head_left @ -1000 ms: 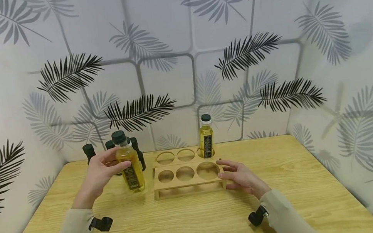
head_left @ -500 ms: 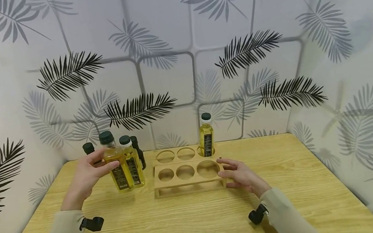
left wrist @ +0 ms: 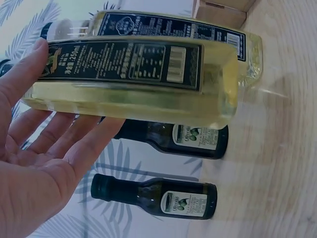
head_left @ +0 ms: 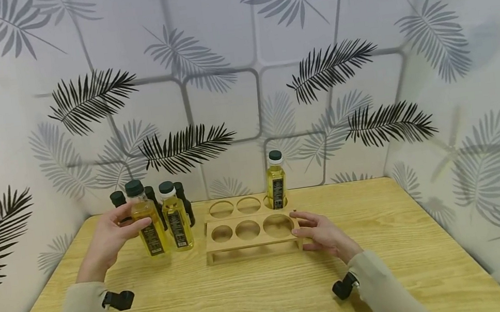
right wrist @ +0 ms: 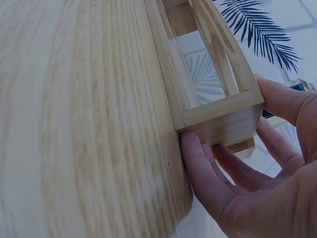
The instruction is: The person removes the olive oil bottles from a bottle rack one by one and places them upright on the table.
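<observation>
In the head view my left hand [head_left: 110, 235] holds a square clear bottle of yellow oil [head_left: 151, 236] with a dark green cap and black label. In the left wrist view the thumb lies across this oil bottle [left wrist: 124, 99] near its neck, fingers behind. I cannot tell whether its base touches the table. A second yellow oil bottle [head_left: 178, 227] stands just right of it. My right hand [head_left: 325, 235] grips the right end of a two-step wooden rack [head_left: 253, 241], with fingers against its end panel [right wrist: 233, 124] in the right wrist view.
A third yellow oil bottle [head_left: 277, 186] sits in the rack's back right hole; the other holes hold nothing. Several dark bottles [head_left: 185, 205] stand behind the left hand, two with white labels [left wrist: 183, 204] in the left wrist view. A leaf-patterned wall [head_left: 225, 107] closes the back.
My left hand has moved left with the oil bottle and slightly lower, away from the second oil bottle, which now shows fully. The right hand and rack have stayed put.
</observation>
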`<action>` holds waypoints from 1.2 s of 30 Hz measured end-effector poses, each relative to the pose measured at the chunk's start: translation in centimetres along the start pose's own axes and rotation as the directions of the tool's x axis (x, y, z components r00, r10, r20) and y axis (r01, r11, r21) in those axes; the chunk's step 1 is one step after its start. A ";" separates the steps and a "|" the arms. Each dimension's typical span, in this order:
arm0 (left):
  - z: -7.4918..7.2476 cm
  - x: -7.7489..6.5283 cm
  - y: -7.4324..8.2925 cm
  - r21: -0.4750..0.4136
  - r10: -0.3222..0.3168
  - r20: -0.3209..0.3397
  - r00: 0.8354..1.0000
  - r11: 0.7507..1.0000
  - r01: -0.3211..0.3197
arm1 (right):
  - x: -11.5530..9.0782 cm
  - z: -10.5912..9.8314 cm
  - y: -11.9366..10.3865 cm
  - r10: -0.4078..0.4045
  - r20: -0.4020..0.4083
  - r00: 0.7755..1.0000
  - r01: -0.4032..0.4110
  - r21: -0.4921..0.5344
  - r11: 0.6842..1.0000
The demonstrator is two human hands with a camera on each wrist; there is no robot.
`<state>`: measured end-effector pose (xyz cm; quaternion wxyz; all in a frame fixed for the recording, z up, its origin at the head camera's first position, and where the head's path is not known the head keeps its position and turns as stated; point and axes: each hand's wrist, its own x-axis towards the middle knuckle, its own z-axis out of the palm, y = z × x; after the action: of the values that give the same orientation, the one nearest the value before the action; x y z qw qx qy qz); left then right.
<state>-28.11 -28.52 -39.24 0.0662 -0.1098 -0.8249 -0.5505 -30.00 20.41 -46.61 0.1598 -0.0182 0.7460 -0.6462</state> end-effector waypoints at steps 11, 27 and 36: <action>-0.4 0.6 -1.5 0.055 -0.050 -0.027 0.998 0.997 0.051 | 0.2 -0.1 -0.1 0.003 0.000 1.000 -0.003 0.005 1.000; -0.5 1.1 -3.3 0.077 -0.047 -0.017 0.999 0.996 0.048 | 0.2 0.0 0.2 0.009 -0.013 1.000 -0.009 -0.004 1.000; -0.8 1.4 -4.8 -0.027 0.020 0.000 1.000 0.999 -0.020 | 0.2 -0.1 0.1 -0.002 -0.010 1.000 0.002 -0.006 1.000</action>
<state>-30.69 -30.89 -42.91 0.0701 -0.1191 -0.8162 -0.5611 -30.17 20.44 -46.78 0.1554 -0.0161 0.7486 -0.6443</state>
